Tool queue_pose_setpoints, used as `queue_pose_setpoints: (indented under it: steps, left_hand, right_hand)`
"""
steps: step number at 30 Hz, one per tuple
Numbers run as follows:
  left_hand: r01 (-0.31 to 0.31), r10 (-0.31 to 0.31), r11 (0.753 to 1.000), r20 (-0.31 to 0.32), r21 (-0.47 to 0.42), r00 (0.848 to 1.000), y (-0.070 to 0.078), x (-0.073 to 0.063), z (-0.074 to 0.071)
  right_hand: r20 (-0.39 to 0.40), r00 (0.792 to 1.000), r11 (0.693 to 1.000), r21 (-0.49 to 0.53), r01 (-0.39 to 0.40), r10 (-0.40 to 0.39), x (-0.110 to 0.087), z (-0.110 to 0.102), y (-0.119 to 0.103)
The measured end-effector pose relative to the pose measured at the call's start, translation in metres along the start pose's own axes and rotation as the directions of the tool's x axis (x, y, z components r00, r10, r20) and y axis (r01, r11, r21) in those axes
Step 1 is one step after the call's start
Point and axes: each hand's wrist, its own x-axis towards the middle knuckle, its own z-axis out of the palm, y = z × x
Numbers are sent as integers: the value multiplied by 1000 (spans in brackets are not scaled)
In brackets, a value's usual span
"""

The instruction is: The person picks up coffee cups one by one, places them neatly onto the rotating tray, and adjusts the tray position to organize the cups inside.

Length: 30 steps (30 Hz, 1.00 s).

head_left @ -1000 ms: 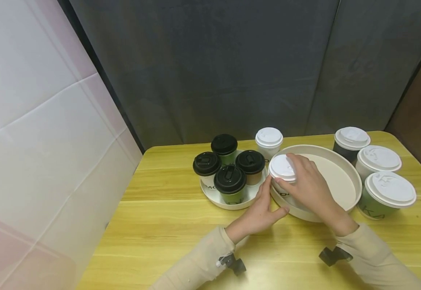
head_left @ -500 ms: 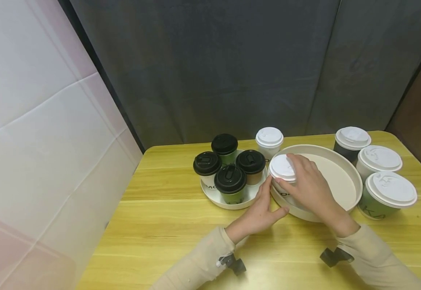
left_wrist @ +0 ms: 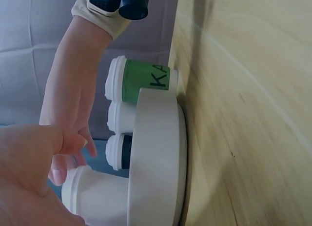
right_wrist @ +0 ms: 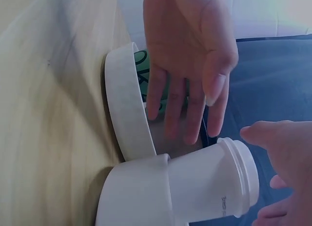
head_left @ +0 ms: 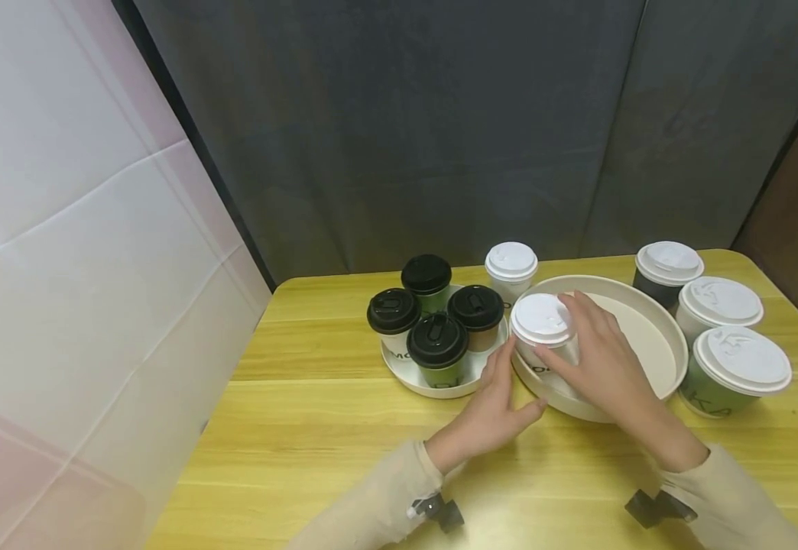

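Observation:
A white paper coffee cup (head_left: 542, 325) with a white lid stands upright at the left side of the large cream round tray (head_left: 640, 340). My right hand (head_left: 601, 359) hovers at the cup's right side, fingers spread and loosely bent; the right wrist view shows a gap between its thumb and the lid (right_wrist: 246, 174). On the other side, my left hand (head_left: 491, 412) has its fingers extended between the large tray and the smaller one, fingertips right by the cup. In the right wrist view the left palm and straight fingers hold nothing.
Several black-lidded cups (head_left: 436, 341) stand on a smaller round tray (head_left: 443, 392) to the left. Behind the trays is another white-lidded cup (head_left: 511, 263). Three white-lidded cups, the nearest one green (head_left: 718, 389), line the right side of the wooden table (head_left: 303, 458). A dark curtain hangs behind.
My right hand has loosened from the white-lidded cup and drawn back slightly to the right, uncovering more of its lid. The cup and left hand stay nearly in place.

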Motion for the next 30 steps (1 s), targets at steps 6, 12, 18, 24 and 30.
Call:
queue_pose_setpoints:
  steps: [6,12,18,24,30]
  left_hand:
    - [-86,106,973,-82,213,991,4,-12,2]
    - [-217,305,864,-129,455,943,5,-20,6]
    - [-298,407,739,-48,605,912,5,-24,12]
    - [-366,424,638,87,678,901,3,-25,18]
    - [-421,370,538,244,730,896,-1,-27,27]
  right_hand:
    - [-89,996,999,33,30,-27,-17,-7,7]
    - [-113,991,997,17,77,-75,-37,-12,17]
    - [-80,986,989,-44,140,-143,-57,-16,31]
    - [-13,984,976,-127,176,-179,-78,-19,49]
    - [35,967,946,-199,254,-252,-97,-17,70]
